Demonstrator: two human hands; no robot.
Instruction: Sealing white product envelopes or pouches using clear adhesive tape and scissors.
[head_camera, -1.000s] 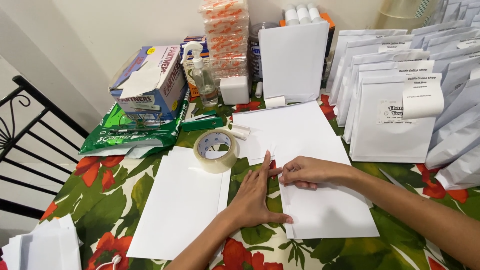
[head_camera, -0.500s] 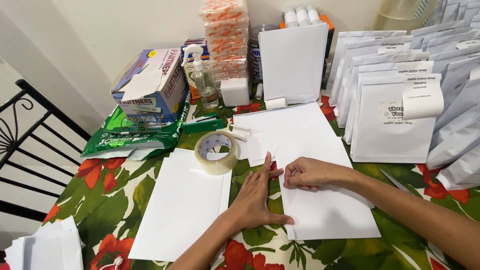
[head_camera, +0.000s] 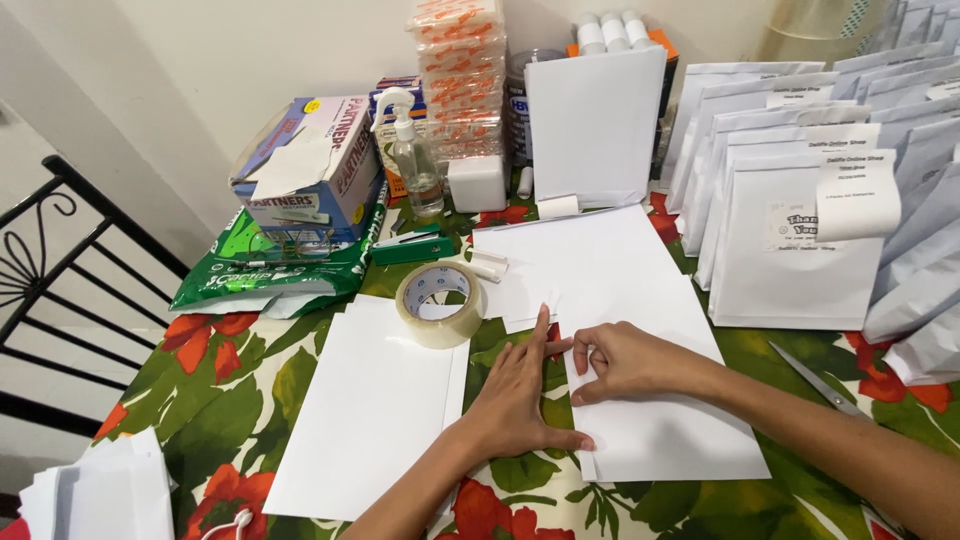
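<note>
My left hand (head_camera: 518, 395) lies flat on the floral tablecloth, fingers pointing up, its thumb and fingertips pressing the left edge of a white paper sheet (head_camera: 660, 430). My right hand (head_camera: 625, 360) rests on that same sheet with fingers curled, pinching at its folded left edge. A larger white sheet (head_camera: 590, 260) lies just behind it. Left of my hands sits a roll of clear packing tape (head_camera: 438, 303), and below it a flat white sheet (head_camera: 375, 410).
Stacked white paper bags (head_camera: 800, 240) fill the right. Scissors (head_camera: 815, 380) lie by my right forearm. At the back stand a spray bottle (head_camera: 415, 160), a blue box (head_camera: 310, 170), a green packet (head_camera: 275, 275) and an upright white bag (head_camera: 595, 125). A black railing (head_camera: 60, 290) is at left.
Both hands stay at the sheet's left edge; my right fingers have shifted slightly along the fold. Nothing else has moved.
</note>
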